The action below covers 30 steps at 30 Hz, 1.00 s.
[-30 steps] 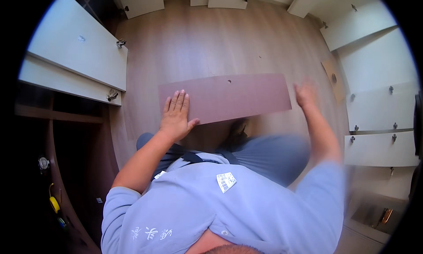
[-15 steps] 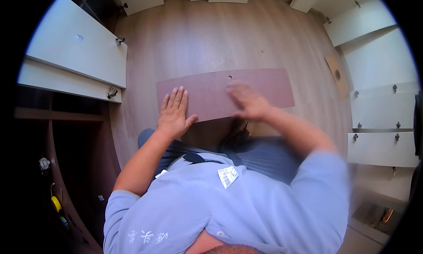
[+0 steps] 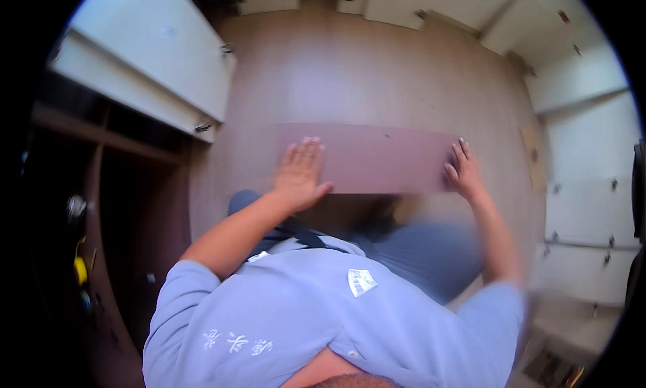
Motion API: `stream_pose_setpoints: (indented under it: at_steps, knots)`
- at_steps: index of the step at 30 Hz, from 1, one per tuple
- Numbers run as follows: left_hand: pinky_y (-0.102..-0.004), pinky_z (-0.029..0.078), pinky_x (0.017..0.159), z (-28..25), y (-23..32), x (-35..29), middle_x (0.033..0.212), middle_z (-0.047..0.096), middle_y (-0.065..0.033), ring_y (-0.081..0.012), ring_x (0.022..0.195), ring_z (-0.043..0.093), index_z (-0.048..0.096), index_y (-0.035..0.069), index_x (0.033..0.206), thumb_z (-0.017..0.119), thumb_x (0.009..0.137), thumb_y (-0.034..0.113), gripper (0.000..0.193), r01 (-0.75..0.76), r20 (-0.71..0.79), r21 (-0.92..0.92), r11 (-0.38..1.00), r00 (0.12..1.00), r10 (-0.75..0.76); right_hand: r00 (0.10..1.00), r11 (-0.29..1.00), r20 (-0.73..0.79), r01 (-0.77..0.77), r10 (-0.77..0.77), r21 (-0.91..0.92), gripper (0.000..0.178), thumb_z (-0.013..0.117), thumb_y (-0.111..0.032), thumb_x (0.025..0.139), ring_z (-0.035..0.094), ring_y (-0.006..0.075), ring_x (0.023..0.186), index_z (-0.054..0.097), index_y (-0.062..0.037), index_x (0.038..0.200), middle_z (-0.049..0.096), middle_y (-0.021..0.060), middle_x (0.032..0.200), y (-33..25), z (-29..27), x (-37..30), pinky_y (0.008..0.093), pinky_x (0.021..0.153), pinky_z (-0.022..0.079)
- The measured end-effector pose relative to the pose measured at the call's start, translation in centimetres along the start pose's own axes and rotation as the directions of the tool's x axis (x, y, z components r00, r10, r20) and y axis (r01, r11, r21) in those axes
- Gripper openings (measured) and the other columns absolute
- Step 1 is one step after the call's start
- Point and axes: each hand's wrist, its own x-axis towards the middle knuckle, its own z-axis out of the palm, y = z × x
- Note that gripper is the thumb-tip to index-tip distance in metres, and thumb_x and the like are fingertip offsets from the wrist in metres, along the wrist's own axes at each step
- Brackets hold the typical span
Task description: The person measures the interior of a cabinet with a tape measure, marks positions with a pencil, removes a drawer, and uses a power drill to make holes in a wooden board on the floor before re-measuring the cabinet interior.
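A flat reddish-brown rectangular board (image 3: 383, 161) lies before me on the wood-look floor, its long side running left to right. On its left end my left hand (image 3: 301, 173) rests palm down, fingers stretched away from me and thumb apart. At the opposite end my right hand (image 3: 465, 171) lies over the short edge, fingers extended onto the surface and the thumb spread. Neither hand grips anything that I can see. A small dark mark (image 3: 387, 136) shows near the board's far edge. Motion blur softens the board's outline.
White door panels with hinges (image 3: 161, 52) stand at the left, above a dark open cabinet (image 3: 145, 233) holding a yellow tape measure (image 3: 81, 270). More white panels (image 3: 585, 179) line the right side and the far side. A tan strip (image 3: 533, 158) lies at the right.
My right hand has moved from the board's middle to its right end. The left hand stays on the left end. The whole view has shifted and turned slightly.
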Motion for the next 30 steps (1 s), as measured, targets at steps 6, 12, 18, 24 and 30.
stream_pose_setpoints:
  at_steps: [6,12,18,24,30]
  knots:
    - [-0.0532,0.019,0.129,-1.9,7.8,3.0,0.169,0.033,-0.0242,-0.0429,0.157,0.029,0.036,0.002,0.163,0.062,0.100,0.059,0.089,-0.376,0.288,-0.346,0.859,0.829,0.479,0.948,0.935,0.107,0.315,-0.300,-0.164,0.063,0.072,-0.035,0.095,0.036,0.0361,0.156,0.056,-0.0088,0.150,0.039,0.0154,0.169,-6.0,-0.5,5.0,0.0515,0.124,0.036]
    - [-0.0461,0.049,0.112,-6.2,7.7,-1.1,0.138,0.069,-0.0197,-0.0399,0.129,0.063,0.060,0.005,0.147,0.069,0.101,0.043,0.060,-0.310,0.199,-0.708,0.635,0.775,0.600,0.957,0.963,0.113,0.265,-0.268,0.038,0.056,0.068,-0.038,0.099,0.058,0.0431,0.134,0.062,-0.0039,0.143,0.060,0.0227,0.149,-8.2,-0.5,9.4,0.0487,0.112,0.048]
    - [-0.0411,0.051,0.110,-0.9,-8.3,-11.2,0.136,0.071,-0.0161,-0.0298,0.127,0.067,0.063,0.004,0.143,0.065,0.103,0.028,0.046,0.135,-0.019,-0.769,0.624,0.972,-0.233,0.883,0.937,0.319,0.302,-0.345,0.177,0.048,0.060,-0.047,0.103,0.068,0.0478,0.107,0.073,-0.0030,0.117,0.073,0.0272,0.109,-12.2,2.0,12.7,0.0545,0.093,0.053]
    - [-0.0380,0.054,0.104,4.5,-13.9,-33.5,0.128,0.074,-0.0144,-0.0227,0.118,0.069,0.070,0.005,0.135,0.068,0.104,0.019,0.034,0.446,-0.111,-0.812,0.377,0.516,-0.850,0.893,0.911,0.185,0.409,-0.410,0.046,0.062,0.051,-0.060,0.105,0.067,0.0520,0.098,0.073,-0.0021,0.100,0.072,0.0304,0.101,-10.1,5.2,14.7,0.0593,0.085,0.052]
    - [-0.0396,0.056,0.099,10.1,-4.1,-51.9,0.119,0.077,-0.0149,-0.0253,0.111,0.072,0.073,0.005,0.129,0.070,0.102,0.022,0.032,0.704,0.042,-0.703,0.098,0.179,-0.983,0.978,0.994,0.189,0.078,-0.091,0.075,0.075,0.046,-0.069,0.104,0.072,0.0471,0.100,0.080,-0.0013,0.110,0.076,0.0278,0.101,-5.4,6.0,18.2,0.0548,0.089,0.054]
